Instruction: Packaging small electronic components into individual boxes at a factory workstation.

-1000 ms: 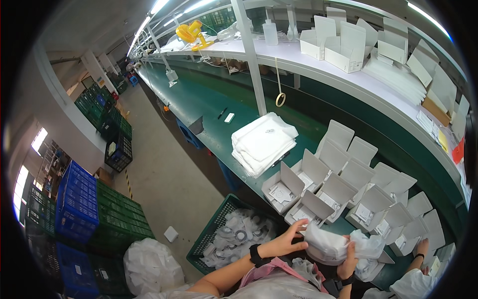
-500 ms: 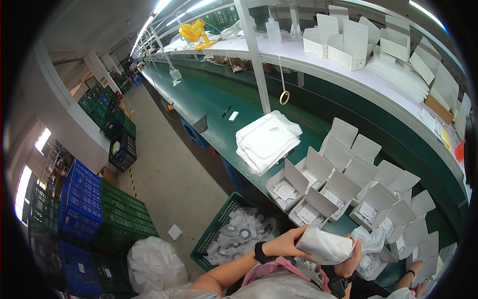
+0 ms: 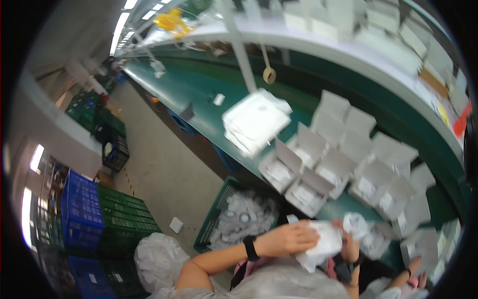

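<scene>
A white box-shaped packet in thin, loose wrapping is held in front of my body at the lower middle. My left hand lies across its left end with the fingers closed over the top, and flaps of wrapping stick out past them. At the right end, my right hand is closed on the packet's edge; its fingertips are blurred. Just beyond that hand lies a clear plastic bag with something in it that I cannot make out. Several open white boxes with printed papers inside stand on the green bench.
A stack of white sheets or bags lies on the bench. Left of me stands a green crate of bagged parts, near a white plastic sack and stacked crates. Another person's hand reaches a box at lower right.
My left hand has shifted from the packet's side to over its top, and the packet has turned, with loose wrapping now showing. The whole view has tilted and blurred.
</scene>
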Tool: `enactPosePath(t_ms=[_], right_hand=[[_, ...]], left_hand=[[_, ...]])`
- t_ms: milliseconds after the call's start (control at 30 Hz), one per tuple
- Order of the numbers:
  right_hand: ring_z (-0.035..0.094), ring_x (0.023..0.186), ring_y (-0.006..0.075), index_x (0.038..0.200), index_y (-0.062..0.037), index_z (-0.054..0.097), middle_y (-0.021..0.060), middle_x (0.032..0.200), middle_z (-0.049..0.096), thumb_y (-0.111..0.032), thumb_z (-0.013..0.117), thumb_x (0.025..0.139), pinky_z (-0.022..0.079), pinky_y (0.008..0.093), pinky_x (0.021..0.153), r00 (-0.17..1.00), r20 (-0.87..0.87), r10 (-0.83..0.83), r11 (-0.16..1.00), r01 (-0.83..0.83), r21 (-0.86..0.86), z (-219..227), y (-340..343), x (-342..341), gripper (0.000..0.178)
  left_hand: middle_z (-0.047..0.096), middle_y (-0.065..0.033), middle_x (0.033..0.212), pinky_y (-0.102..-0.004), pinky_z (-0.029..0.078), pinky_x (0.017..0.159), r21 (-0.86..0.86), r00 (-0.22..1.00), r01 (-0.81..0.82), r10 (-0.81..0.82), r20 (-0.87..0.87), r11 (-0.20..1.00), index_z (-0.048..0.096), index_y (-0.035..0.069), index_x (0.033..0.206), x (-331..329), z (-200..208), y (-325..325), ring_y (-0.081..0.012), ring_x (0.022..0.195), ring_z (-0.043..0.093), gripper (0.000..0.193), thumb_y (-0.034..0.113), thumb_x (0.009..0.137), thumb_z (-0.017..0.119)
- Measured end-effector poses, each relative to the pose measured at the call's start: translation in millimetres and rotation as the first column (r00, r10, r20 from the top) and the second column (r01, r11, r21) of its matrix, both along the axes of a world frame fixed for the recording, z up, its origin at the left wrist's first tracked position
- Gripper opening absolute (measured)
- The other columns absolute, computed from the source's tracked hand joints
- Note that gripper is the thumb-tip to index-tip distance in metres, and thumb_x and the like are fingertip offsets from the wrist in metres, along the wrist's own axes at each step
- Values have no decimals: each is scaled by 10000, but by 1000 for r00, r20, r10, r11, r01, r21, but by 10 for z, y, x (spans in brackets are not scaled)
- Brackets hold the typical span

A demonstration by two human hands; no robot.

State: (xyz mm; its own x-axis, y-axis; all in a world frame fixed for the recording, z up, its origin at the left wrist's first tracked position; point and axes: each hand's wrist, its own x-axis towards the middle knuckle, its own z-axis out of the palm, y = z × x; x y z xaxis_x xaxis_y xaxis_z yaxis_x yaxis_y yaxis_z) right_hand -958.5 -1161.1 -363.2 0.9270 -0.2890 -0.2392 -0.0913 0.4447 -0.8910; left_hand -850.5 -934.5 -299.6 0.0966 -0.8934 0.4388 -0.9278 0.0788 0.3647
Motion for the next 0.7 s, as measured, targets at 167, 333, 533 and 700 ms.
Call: enactPosePath(t_ms=[167, 333, 533, 700], right_hand=[[567, 746, 270, 981, -2, 584, 121, 889, 575, -125, 648, 749, 455, 304, 674, 996, 27, 89, 739, -47, -672, 305, -94, 251, 270], [580, 846, 292, 1159, -16, 518, 144, 936, 569, 43, 623, 673, 468, 321, 749, 980, 78, 184, 677, -69, -733, 489, 238, 268, 501], [543, 1052, 323, 1365, -20, 316, 175, 1127, 555, 75, 543, 683, 454, 351, 866, 954, 65, 291, 719, -174, -673, 583, 265, 66, 725], [523, 1099, 355, 1346, -29, 345, 191, 1202, 515, 90, 490, 676, 478, 365, 843, 913, 127, 389, 521, -104, -848, 727, 213, 102, 696]], left_hand=[[571, -72, 1187, -408, 396, 999, 131, 962, -71, 33, 271, 989, 558, 103, 1033, 59, 127, 41, -219, 1123, 531, 262, 135, 774, 582], [510, -55, 1250, -409, 368, 1032, 147, 935, 1, -53, 351, 989, 539, 101, 981, 61, 15, -84, -215, 1194, 465, 193, 136, 794, 569], [455, -75, 1310, -422, 349, 1055, 22, 953, -26, 18, 303, 999, 537, 87, 905, 0, -62, -218, -285, 1246, 410, 142, 140, 780, 579], [488, -112, 1269, -418, 383, 1012, 127, 979, -58, 32, 201, 990, 556, 66, 945, 60, -26, -254, -311, 1213, 440, 212, 116, 741, 587]])
